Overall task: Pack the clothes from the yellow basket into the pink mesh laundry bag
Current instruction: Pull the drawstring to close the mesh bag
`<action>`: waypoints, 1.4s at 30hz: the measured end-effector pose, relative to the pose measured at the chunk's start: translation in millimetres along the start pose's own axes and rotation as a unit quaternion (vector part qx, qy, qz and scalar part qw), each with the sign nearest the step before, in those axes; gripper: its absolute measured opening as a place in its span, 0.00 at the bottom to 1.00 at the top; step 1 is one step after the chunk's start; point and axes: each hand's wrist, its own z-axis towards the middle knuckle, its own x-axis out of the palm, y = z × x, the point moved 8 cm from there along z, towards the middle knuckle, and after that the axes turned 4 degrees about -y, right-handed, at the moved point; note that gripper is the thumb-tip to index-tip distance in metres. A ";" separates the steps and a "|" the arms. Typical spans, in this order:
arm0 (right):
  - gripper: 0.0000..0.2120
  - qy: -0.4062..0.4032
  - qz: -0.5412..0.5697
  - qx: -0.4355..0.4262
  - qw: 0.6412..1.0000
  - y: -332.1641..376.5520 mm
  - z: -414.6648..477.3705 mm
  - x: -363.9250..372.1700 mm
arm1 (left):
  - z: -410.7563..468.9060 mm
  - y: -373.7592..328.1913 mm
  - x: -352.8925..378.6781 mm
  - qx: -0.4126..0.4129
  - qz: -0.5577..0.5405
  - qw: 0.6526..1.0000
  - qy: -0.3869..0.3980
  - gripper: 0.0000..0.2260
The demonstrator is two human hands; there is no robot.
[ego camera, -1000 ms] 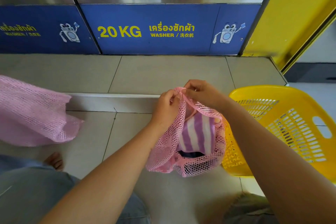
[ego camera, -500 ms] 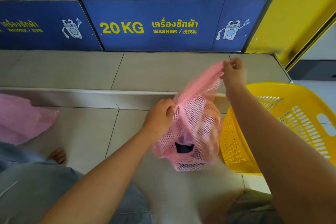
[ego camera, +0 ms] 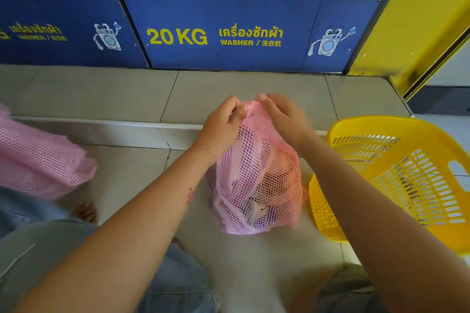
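A pink mesh laundry bag stands on the tiled floor in the middle, bulging with clothes that show through the netting. Its top is gathered to a point. My left hand grips the gathered neck from the left. My right hand lies against the neck from the right, fingers curled over the mesh. The yellow basket sits right of the bag, touching it; I see no clothes in the part that shows.
A second pink mesh bag lies at the left edge. A raised tiled step runs across behind the bag, below blue-panelled washers. A yellow panel stands at the far right. My knees and a bare foot are below.
My right hand, which had pulled the bag's top up and to the right, has come back down to the neck beside my left hand. The bag's mouth is now bunched shut.
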 end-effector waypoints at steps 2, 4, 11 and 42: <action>0.18 0.047 0.020 0.006 0.999 1.7 -4.2 9.9 | -0.3 1.6 -0.7 0.009 0.012 1.000 0.000 0.09; 0.15 0.056 -0.013 -0.012 0.998 0.7 -8.1 12.6 | -1.2 6.9 -2.1 0.024 0.045 0.999 0.002 0.09; 0.12 -0.040 -0.043 0.033 0.998 -25.5 -13.1 -31.4 | -2.2 33.9 -37.6 0.061 0.338 0.939 -0.026 0.07; 0.11 0.075 -0.297 -0.182 0.934 17.0 -39.3 33.7 | -13.1 103.2 -66.8 -0.027 0.323 0.941 -0.095 0.07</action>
